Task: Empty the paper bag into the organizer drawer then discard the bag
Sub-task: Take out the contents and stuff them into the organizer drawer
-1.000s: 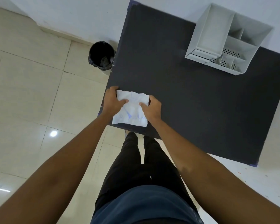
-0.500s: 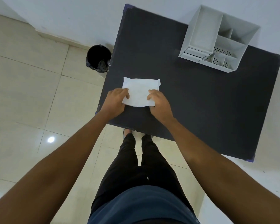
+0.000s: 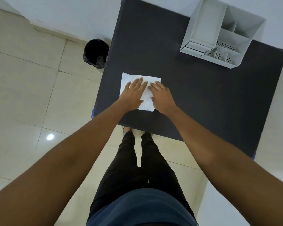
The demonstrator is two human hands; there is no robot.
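Observation:
A white paper bag [image 3: 129, 78] lies flat on the dark table [image 3: 194, 98], near its front left corner. My left hand [image 3: 133, 93] rests palm down on the bag's left half, fingers spread. My right hand [image 3: 162, 97] presses flat on the bag's right half, fingers extended. Neither hand grips the bag. The white organizer [image 3: 219, 33] stands at the table's far right, with its small drawer [image 3: 195, 48] at the front left. What the bag holds is hidden.
A black bin [image 3: 96, 53] with a dark liner stands on the tiled floor just left of the table's far left side. My legs are at the table's front edge. A white wall runs behind the table.
The bag went from being held at its sides near the table's front edge to lying flat farther in. Both hands now lie palm down on top of it.

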